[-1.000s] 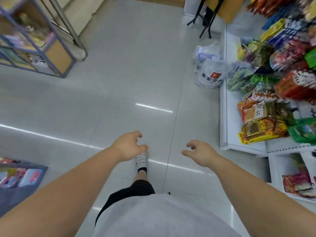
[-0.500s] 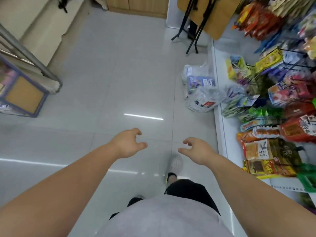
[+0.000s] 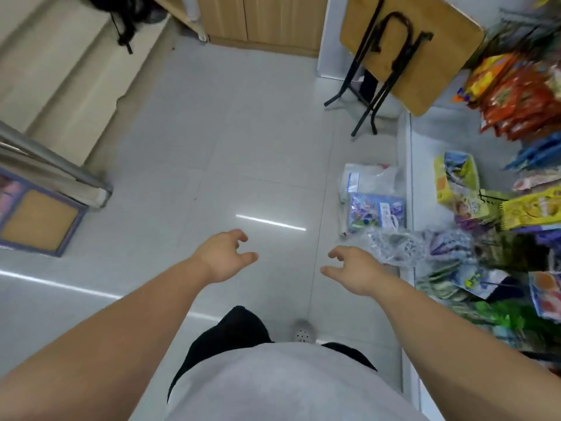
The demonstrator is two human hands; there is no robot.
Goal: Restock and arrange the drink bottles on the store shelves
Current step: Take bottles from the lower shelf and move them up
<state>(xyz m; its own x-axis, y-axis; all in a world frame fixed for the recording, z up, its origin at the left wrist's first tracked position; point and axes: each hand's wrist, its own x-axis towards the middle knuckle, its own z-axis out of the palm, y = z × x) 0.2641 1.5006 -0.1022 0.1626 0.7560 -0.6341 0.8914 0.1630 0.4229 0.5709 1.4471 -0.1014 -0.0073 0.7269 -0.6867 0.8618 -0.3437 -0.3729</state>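
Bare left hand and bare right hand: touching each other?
Apart. The head view shows grey floor tile plainly between the bare left hand and bare right hand; both hold nothing.

Both bare forearms reach forward; the left hand [image 3: 223, 256] and right hand [image 3: 355, 268] hang apart, fingers loosely curled, apparently empty.

Two grips are in view, the left grip [image 3: 223, 258] and the right grip [image 3: 358, 268]. There is one folding table [image 3: 449, 71]. On the floor [image 3: 212, 147] are two plastic bags, one white bag [image 3: 368, 177] and one clear bag [image 3: 391, 246], and one blue packet [image 3: 376, 212]. One shoe [image 3: 302, 332] shows, and one black backpack [image 3: 127, 13]. The snack packets [image 3: 516, 95] are too many and too blurred to count.
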